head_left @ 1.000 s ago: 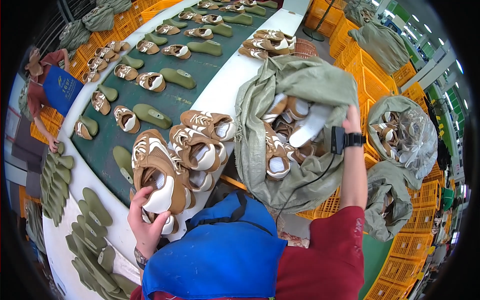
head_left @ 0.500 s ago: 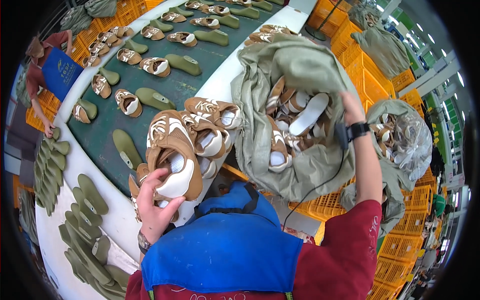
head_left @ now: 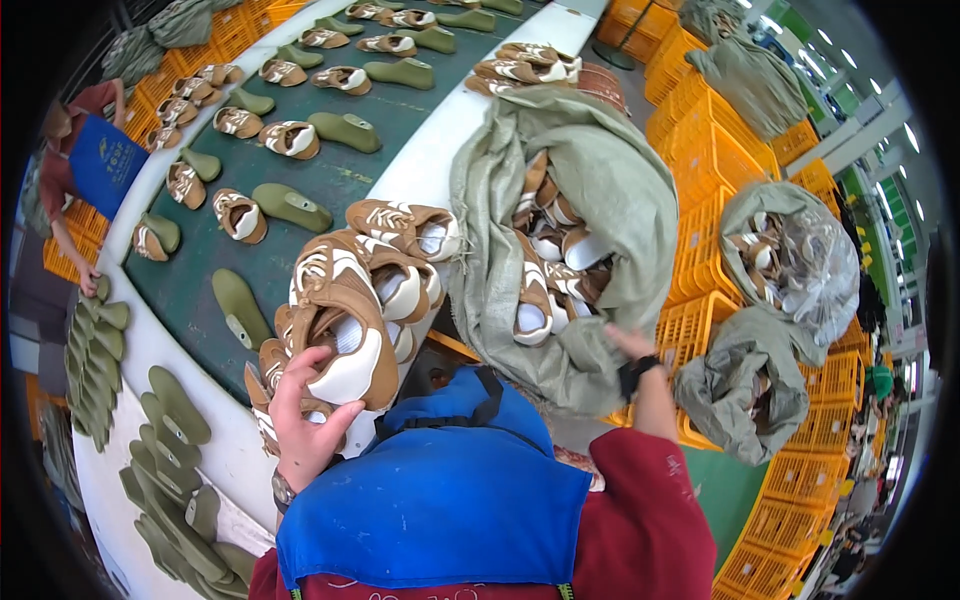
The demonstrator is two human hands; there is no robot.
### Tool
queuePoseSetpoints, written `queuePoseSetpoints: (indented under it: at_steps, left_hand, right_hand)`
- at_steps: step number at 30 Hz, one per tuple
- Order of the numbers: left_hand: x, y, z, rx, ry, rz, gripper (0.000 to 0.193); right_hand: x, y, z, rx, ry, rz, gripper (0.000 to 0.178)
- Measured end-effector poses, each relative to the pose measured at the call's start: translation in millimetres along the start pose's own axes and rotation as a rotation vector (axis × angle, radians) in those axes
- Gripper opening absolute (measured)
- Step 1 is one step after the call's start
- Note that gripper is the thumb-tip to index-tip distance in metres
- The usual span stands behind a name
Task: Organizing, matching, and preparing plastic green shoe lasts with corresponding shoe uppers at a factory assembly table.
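My left hand [head_left: 305, 415] is closed on the heel of a brown and white sneaker [head_left: 343, 325], thumb at one side and fingers at the other. That sneaker rests on top of a stack at the table's edge, with more brown sneakers [head_left: 402, 228] behind it. On my right stands a grey-green woven sack [head_left: 635, 240], its mouth wide and several sneakers [head_left: 533, 290] jumbled inside. My right hand [head_left: 632, 343] is at the sack's near right rim, fingers stretched toward the shoes; they look slightly blurred and hold nothing visible.
Green shoe lasts [head_left: 290, 205] and sneakers sit in rows on the dark green belt [head_left: 180, 290]. More lasts [head_left: 180, 405] lie on the white left ledge. A person in a blue apron [head_left: 108, 160] reaches toward lasts at far left. Orange crates [head_left: 700, 150] and another sack [head_left: 745, 385] stand right.
My right hand has come down from the sack's far right rim to its near right rim. The sack's raised flap has dropped back. My left hand keeps its grip on the sneaker.
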State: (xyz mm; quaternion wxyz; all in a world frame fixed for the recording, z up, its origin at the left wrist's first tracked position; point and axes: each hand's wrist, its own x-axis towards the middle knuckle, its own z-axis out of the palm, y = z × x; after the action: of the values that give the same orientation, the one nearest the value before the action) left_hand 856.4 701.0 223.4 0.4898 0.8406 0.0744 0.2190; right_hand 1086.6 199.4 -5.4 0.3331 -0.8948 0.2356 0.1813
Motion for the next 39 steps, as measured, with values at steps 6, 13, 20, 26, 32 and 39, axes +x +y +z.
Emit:
queuePoseSetpoints:
  at_steps: [6, 13, 20, 26, 32, 39]
  left_hand:
    - [5.0, 1.8, 3.1, 0.098, -0.015, 0.049, 0.047]
    - [3.7, -7.5, -1.7, 0.138, 0.015, 0.002, 0.049]
    - [4.0, -4.0, -15.0, 0.252, 0.008, 0.075, 0.052]
    - [-10.4, -29.1, -56.2, 0.304, 0.194, 0.002, 0.046]
    - [-30.5, -137.6, -139.0, 0.536, 0.362, -0.154, 0.042]
    - [-9.5, -279.9, -178.2, 0.504, 0.478, -0.364, 0.043]
  right_hand:
    - [19.8, -52.5, 32.4, 0.764, 0.363, -0.25, 0.045]
    - [-142.1, -242.4, -103.2, 1.478, -0.978, -0.523, 0.037]
    - [-2.7, -77.5, -85.1, 1.191, -0.24, -0.256, 0.041]
    - [30.9, 17.3, -15.1, 0.834, -0.423, -0.115, 0.042]
    - [19.6, 21.2, 21.7, 0.797, -0.462, -0.051, 0.042]
    - [-18.2, -2.8, 27.4, 0.816, -0.341, 0.025, 0.042]
